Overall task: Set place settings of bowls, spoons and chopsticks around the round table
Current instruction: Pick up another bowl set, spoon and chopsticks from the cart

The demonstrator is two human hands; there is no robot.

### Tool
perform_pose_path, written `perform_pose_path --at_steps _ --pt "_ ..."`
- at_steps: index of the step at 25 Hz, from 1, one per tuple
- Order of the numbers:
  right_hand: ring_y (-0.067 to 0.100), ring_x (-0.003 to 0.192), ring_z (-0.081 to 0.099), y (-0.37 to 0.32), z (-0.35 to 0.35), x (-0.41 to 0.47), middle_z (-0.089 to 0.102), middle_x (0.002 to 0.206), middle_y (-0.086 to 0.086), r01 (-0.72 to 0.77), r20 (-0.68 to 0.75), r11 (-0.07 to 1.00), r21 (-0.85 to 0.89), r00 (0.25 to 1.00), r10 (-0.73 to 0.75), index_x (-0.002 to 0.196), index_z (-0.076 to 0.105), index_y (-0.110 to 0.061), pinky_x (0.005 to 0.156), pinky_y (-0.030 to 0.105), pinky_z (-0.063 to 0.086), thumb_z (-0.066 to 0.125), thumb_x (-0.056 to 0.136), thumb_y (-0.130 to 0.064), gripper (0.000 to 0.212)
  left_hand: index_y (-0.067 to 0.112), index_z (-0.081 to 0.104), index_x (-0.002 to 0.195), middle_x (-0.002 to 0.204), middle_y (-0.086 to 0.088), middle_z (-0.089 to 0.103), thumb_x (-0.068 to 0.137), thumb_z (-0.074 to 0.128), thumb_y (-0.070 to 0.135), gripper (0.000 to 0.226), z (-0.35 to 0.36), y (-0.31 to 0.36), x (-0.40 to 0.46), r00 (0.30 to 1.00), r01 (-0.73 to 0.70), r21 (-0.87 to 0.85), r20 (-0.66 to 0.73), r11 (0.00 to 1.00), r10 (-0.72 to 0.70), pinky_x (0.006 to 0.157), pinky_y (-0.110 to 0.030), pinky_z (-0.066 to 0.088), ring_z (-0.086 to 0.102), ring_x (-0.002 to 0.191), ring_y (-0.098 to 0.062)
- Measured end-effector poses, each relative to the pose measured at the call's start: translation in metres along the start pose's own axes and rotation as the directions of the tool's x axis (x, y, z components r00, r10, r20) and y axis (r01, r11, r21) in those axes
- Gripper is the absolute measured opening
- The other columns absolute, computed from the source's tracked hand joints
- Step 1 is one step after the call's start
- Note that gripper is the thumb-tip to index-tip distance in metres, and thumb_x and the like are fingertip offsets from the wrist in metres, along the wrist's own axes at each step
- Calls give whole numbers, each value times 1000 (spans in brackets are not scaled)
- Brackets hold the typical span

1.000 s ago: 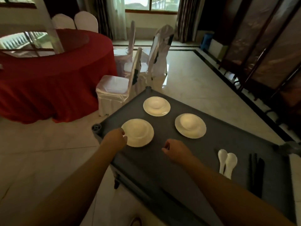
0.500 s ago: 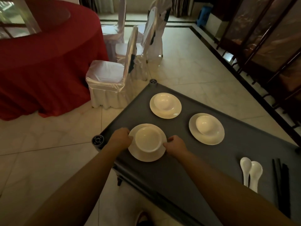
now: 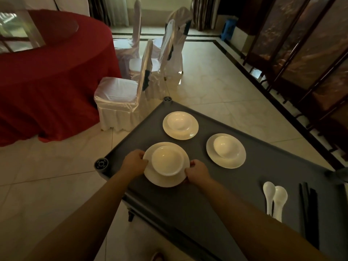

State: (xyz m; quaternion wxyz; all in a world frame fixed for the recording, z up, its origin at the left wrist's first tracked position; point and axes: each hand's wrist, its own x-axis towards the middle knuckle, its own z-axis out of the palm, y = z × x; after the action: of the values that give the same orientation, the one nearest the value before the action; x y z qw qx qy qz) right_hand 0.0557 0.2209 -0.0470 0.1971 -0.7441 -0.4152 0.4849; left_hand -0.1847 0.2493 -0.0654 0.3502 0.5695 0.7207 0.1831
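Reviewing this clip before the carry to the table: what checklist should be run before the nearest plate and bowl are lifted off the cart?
1. Left hand on the nearest plate rim: ok.
2. Right hand on the opposite rim: ok.
3. Bowl centred on that plate: not ok, it sits toward the far-left edge.
4. Plate already clear of the cart: cannot tell.
5. Other two sets apart from the lift: ok.
6. Spoons and chopsticks left for later: ok.
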Motion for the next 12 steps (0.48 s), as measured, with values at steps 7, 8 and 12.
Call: perform_pose_path --at_steps 7,8,12 --pt "31 94 68 21 -91 -33 64 111 11 90 -78 982 164 994 -78 121 60 -15 67 38 63 59 93 -6 29 27 54 112 111 -2 61 93 63 22 22 33 67 -37 988 31 -360 153 933 26 72 -38 61 67 96 -23" --pt "31 96 67 26 -103 -38 64 112 11 100 -91 979 177 992 -85 122 61 -14 67 36 63 59 93 -6 30 29 52 111 114 -5 61 94 62 21 21 40 77 -42 981 65 -433 194 899 23 68 -38 61 67 97 -25" --pt "26 89 67 52 -152 -58 66 110 12 127 -158 963 236 983 -91 124 63 -11 53 26 58 57 94 -2 32 31 55 122 126 -9 61 93 65 17 34 74 111 -59 927 183 -659 363 730 94 78 -50 62 66 109 -33"
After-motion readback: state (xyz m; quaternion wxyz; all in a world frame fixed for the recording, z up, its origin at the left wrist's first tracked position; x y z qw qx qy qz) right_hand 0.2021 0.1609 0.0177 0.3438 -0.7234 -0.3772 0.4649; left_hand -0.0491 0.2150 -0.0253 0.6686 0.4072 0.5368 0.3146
